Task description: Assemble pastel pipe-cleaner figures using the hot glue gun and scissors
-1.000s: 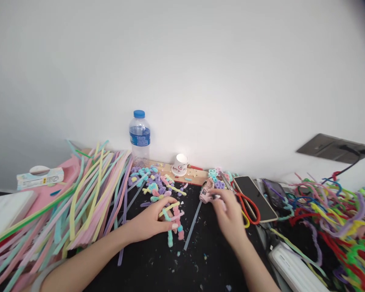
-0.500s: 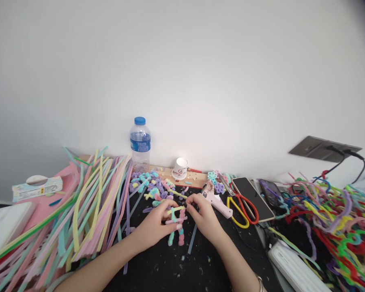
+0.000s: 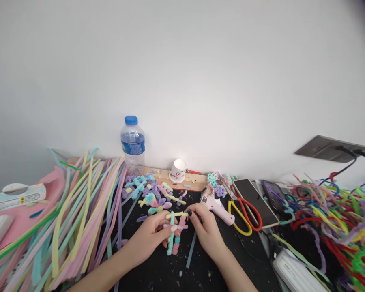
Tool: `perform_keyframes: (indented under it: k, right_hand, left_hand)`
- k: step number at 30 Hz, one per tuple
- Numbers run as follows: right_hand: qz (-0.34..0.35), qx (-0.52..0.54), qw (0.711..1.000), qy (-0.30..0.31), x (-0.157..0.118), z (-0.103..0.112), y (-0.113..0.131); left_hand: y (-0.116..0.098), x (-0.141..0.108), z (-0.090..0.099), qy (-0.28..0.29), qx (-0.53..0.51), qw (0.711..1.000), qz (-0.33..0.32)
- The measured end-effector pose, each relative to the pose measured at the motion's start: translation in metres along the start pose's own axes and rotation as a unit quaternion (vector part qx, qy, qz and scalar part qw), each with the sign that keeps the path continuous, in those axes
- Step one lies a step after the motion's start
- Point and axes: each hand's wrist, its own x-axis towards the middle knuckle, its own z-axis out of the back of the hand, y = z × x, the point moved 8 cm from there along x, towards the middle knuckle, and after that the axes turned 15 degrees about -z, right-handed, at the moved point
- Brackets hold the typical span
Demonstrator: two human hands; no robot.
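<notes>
Between my hands is a small frame of bumpy pipe cleaners (image 3: 170,239), with mint, pink, yellow and lilac pieces crossing each other. My left hand (image 3: 153,232) grips it from the left, the thumb pressed on the crossing of the mint and lilac pieces. With a thumb-and-finger pinch, my right hand (image 3: 205,227) holds the right end of its yellow top piece. Behind my left hand lies a heap of pastel pipe-cleaner shapes (image 3: 155,194). A pink glue gun (image 3: 217,207) rests just beyond my right hand.
Long pastel pipe cleaners (image 3: 88,211) cover the left side. A water bottle (image 3: 133,144) and a paper cup (image 3: 178,170) stand by the wall. Scissors (image 3: 243,211), a phone (image 3: 255,200), a white power strip (image 3: 298,269) and tangled bright pipe cleaners (image 3: 337,227) lie to the right.
The pipe-cleaner frame has turned and tilted in my hands, its legs now closer together in view. My left thumb has shifted onto the crossing. The camera view has moved slightly.
</notes>
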Motion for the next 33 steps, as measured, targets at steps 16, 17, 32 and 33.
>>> perform_keyframes:
  k: [16,17,32,33]
  right_hand:
    - [-0.022,0.007,1.000,-0.003,-0.001,0.000,-0.008]
    - [-0.020,0.006,1.000,0.002,-0.001,0.000,-0.008]
    - [-0.006,-0.004,1.000,0.023,-0.004,-0.006,-0.003]
    - [-0.005,-0.003,1.000,0.025,-0.005,-0.007,-0.003]
  left_hand:
    - [0.019,-0.001,0.013,-0.051,-0.004,0.998,0.031]
    - [0.020,-0.001,0.016,-0.064,-0.008,0.997,0.035]
    - [0.014,-0.001,0.027,-0.134,-0.006,0.990,0.043]
    - [0.013,-0.001,0.028,-0.136,0.007,0.990,0.041]
